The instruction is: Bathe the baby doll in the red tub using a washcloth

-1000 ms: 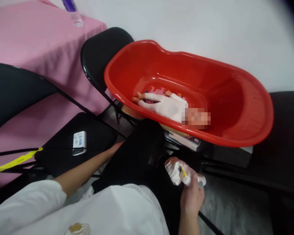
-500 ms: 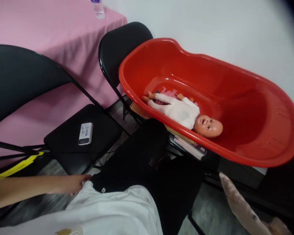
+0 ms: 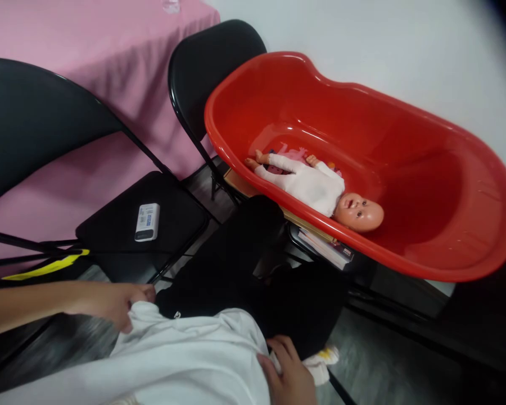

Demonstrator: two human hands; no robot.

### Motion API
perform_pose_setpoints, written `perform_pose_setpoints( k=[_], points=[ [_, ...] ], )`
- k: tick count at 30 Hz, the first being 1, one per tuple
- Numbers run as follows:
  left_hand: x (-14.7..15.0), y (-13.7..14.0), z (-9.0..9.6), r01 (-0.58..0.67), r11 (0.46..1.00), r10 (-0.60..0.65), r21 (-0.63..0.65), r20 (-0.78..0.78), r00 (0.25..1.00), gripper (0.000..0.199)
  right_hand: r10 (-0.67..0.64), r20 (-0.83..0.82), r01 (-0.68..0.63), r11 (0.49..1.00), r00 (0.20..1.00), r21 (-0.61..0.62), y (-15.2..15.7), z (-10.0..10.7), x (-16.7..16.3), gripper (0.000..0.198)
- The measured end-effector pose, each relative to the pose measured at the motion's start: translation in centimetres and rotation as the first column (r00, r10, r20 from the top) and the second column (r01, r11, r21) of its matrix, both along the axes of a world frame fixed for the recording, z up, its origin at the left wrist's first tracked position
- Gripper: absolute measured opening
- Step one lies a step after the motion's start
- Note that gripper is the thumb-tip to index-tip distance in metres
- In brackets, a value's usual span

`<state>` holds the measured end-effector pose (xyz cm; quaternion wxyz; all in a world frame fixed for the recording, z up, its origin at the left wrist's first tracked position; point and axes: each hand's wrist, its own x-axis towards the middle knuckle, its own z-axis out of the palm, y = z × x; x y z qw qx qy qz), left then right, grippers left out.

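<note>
On the wearer's side of a red baby bathtub (image 3: pixel 480 225), the left hand (image 3: pixel 112 304) pinches a white T-shirt (image 3: pixel 202 349) by its hem; the right hand (image 3: pixel 293 374) curls beside a patterned cloth (image 3: pixel 325 360), grip unclear. Both fabrics look light, limp, best held edgewise.

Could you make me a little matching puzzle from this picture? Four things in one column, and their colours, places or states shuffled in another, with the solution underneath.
1. doll
2. tub
3. small device
4. left hand

A. on a black chair seat
B. glossy red
C. grasping the white shirt
D. face up, dressed in white

Pairs: 1-D, 2-B, 3-A, 4-C
</note>
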<state>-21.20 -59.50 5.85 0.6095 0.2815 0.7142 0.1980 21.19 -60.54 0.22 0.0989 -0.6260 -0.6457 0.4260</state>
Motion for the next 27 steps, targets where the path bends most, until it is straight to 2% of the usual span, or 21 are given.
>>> perform_pose_setpoints(
  k=[1, 2, 3, 5, 7, 9, 11, 13, 16, 17, 18, 19, 21, 22, 23, 25, 26, 27],
  points=[
    [-0.8, 1.7, 0.7, 0.196, 0.972, -0.177, -0.130, 0.142, 0.974, 0.018, 0.053, 0.010, -0.053, 0.999, 0.999, -0.002, 0.2, 0.0, -0.4, 0.055],
    [-1.5, 3.2, 1.3, 0.293, 0.929, -0.233, -0.228, 0.255, 0.938, 0.015, 0.094, 0.021, -0.094, 0.996, 0.995, 0.000, 0.6, 0.0, -0.7, 0.054],
    [-1.9, 4.5, 1.8, 0.332, 0.900, -0.235, -0.282, 0.328, 0.915, 0.015, 0.119, 0.033, -0.119, 0.993, 0.992, 0.010, 1.2, 0.0, -0.7, 0.053],
    [-1.9, 6.6, 2.1, 0.312, 0.919, -0.224, -0.241, 0.331, 0.917, 0.018, 0.105, 0.083, -0.111, 0.992, 0.991, 0.066, 3.0, 0.0, -0.2, 0.051],
    [-1.1, 7.9, 1.7, 0.261, 0.960, -0.234, -0.096, 0.229, 0.945, 0.025, 0.027, 0.160, -0.055, 0.984, 0.987, 0.169, 5.3, 0.2, 0.9, 0.050],
    [-0.1, 8.7, 0.9, 0.258, 0.965, -0.260, 0.036, 0.100, 0.960, 0.036, -0.062, 0.250, -0.006, 0.965, 0.966, 0.260, 7.3, 0.4, 1.9, 0.049],
    [0.7, 8.9, 0.0, 0.263, 0.957, -0.259, 0.122, -0.047, 0.965, 0.046, -0.109, 0.317, 0.011, 0.955, 0.942, 0.298, 8.3, 0.4, 2.1, 0.049],
    [1.2, 8.8, -0.6, 0.270, 0.943, -0.228, 0.197, -0.209, 0.951, 0.053, -0.096, 0.359, -0.007, 0.961, 0.928, 0.275, 8.3, 0.1, 1.3, 0.048],
    [2.3, 8.1, -0.7, 0.371, 0.882, -0.212, 0.289, -0.461, 0.862, 0.041, 0.006, 0.400, -0.084, 0.980, 0.917, 0.178, 7.5, -0.4, -0.3, 0.043],
    [3.0, 7.8, -0.5, 0.441, 0.834, -0.215, 0.333, -0.541, 0.813, 0.035, 0.047, 0.378, -0.108, 0.984, 0.924, 0.143, 7.4, -0.5, -0.6, 0.040],
    [4.0, 7.5, -0.3, 0.520, 0.763, -0.206, 0.383, -0.619, 0.758, 0.028, 0.081, 0.322, -0.122, 0.987, 0.943, 0.108, 7.5, -0.5, -0.8, 0.036],
    [5.3, 7.3, -0.2, 0.628, 0.648, -0.218, 0.432, -0.685, 0.695, 0.024, 0.101, 0.234, -0.122, 0.990, 0.967, 0.074, 7.8, -0.4, -0.7, 0.034],
    [8.5, 7.1, -0.3, 0.829, 0.297, -0.249, 0.473, -0.800, 0.546, 0.023, 0.091, 0.053, -0.091, 0.996, 0.994, 0.000, 8.5, -0.1, -0.4, 0.036],
    [10.2, 7.1, -0.6, 0.895, 0.117, -0.249, 0.430, -0.860, 0.446, 0.022, 0.074, 0.016, -0.073, 0.997, 0.997, -0.035, 8.9, 0.0, -0.3, 0.038],
    [11.9, 7.3, -1.2, 0.933, 0.021, -0.231, 0.358, -0.907, 0.353, 0.019, 0.071, 0.024, -0.070, 0.996, 0.997, -0.059, 9.2, 0.1, -0.3, 0.039],
    [14.9, 7.8, -2.8, 0.971, -0.075, -0.247, 0.226, -0.948, 0.201, 0.018, 0.130, 0.118, -0.123, 0.991, 0.985, -0.060, 9.4, 0.1, -0.9, 0.034],
    [16.2, 8.3, -3.6, 0.978, -0.095, -0.272, 0.188, -0.950, 0.156, 0.019, 0.187, 0.157, -0.181, 0.982, 0.970, -0.051, 9.2, 0.0, -1.4, 0.030],
    [17.3, 8.8, -4.4, 0.987, -0.069, -0.299, 0.147, -0.947, 0.120, 0.016, 0.251, 0.175, -0.248, 0.968, 0.952, -0.039, 9.0, -0.1, -1.9, 0.028]
  ],
)
